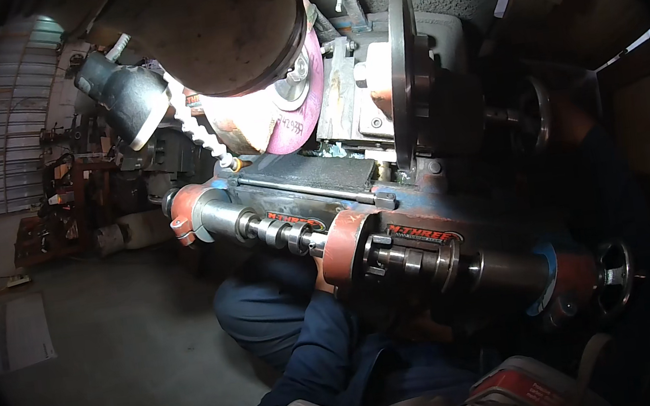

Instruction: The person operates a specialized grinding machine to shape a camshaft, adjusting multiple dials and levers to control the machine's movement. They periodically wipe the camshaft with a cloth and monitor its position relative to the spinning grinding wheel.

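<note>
A lobed steel shaft [298,239] spans a grinding machine [276,198] just below centre, a red ring [340,253] around it. Partly hidden at 6 o'clock, the left hand [321,276] shows no readable grip; what appears to be the right hand [427,326], at 5 o'clock, is too dark to tell. Should the shaft turn, the near sleeve [323,327] could snag; a poorly tightened ring could slip.

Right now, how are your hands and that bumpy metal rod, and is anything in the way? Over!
Left hand by red ring, mostly hidden. Right hand too shadowed to read. Lobed shaft runs through ring. Ring partly blocks view.
</note>
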`<action>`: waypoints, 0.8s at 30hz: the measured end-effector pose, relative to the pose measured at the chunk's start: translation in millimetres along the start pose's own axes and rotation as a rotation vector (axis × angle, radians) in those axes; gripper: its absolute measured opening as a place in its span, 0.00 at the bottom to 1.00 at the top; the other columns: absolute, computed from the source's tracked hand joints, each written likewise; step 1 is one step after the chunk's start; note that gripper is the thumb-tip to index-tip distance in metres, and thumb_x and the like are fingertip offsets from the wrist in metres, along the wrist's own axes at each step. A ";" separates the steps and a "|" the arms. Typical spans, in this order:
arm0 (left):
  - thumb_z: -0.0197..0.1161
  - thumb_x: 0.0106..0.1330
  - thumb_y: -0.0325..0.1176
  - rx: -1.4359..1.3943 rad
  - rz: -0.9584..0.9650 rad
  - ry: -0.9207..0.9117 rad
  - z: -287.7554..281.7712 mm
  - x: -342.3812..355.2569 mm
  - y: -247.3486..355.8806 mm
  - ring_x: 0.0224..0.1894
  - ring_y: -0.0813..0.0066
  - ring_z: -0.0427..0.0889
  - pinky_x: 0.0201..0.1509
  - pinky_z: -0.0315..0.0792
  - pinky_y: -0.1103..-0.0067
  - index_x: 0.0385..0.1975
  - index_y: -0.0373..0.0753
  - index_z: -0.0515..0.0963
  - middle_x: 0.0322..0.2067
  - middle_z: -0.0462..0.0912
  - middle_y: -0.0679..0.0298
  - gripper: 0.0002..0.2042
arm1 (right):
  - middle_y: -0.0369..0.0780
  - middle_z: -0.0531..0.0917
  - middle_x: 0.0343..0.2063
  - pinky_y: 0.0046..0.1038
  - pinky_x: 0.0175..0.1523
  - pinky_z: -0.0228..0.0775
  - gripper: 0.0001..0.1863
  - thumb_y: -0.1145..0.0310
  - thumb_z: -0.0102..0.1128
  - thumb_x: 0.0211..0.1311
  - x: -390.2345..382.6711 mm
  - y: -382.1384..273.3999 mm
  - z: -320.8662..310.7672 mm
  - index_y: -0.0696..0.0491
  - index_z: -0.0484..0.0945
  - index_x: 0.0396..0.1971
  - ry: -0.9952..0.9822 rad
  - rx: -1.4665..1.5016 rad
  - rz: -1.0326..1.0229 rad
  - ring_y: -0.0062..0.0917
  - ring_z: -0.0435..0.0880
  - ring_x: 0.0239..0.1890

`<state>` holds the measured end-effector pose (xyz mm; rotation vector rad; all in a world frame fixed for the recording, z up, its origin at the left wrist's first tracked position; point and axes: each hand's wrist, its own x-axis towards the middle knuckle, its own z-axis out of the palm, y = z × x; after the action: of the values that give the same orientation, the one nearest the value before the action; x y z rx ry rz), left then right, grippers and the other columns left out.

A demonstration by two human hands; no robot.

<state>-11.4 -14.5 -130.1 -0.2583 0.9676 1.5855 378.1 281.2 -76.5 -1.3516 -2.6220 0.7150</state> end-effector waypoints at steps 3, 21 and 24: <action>0.63 0.65 0.40 0.003 -0.019 -0.023 -1.0 5.3 -3.3 0.45 0.70 0.80 0.50 0.74 0.74 0.53 0.35 0.71 0.43 0.81 0.57 0.21 | 0.46 0.83 0.35 0.31 0.43 0.74 0.11 0.68 0.58 0.60 -13.8 -27.9 -41.0 0.58 0.80 0.39 -0.324 0.017 -0.039 0.33 0.83 0.38; 0.64 0.63 0.41 0.081 0.009 -0.045 3.0 -0.6 0.1 0.45 0.70 0.79 0.50 0.73 0.74 0.51 0.37 0.73 0.43 0.81 0.58 0.20 | 0.38 0.80 0.41 0.26 0.53 0.66 0.22 0.55 0.51 0.70 -13.0 6.3 -47.9 0.61 0.75 0.48 0.064 0.374 0.236 0.19 0.75 0.46; 0.65 0.63 0.41 0.097 0.006 -0.043 5.9 0.4 -1.7 0.45 0.70 0.79 0.50 0.73 0.74 0.50 0.37 0.74 0.43 0.81 0.58 0.20 | 0.37 0.81 0.36 0.26 0.49 0.67 0.22 0.55 0.52 0.70 -15.7 3.3 -51.2 0.62 0.76 0.45 0.149 0.343 0.204 0.18 0.76 0.41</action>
<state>-8.0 -10.2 -127.3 -0.1538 1.0100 1.5393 405.4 288.8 -30.9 -1.5092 -2.1456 0.9936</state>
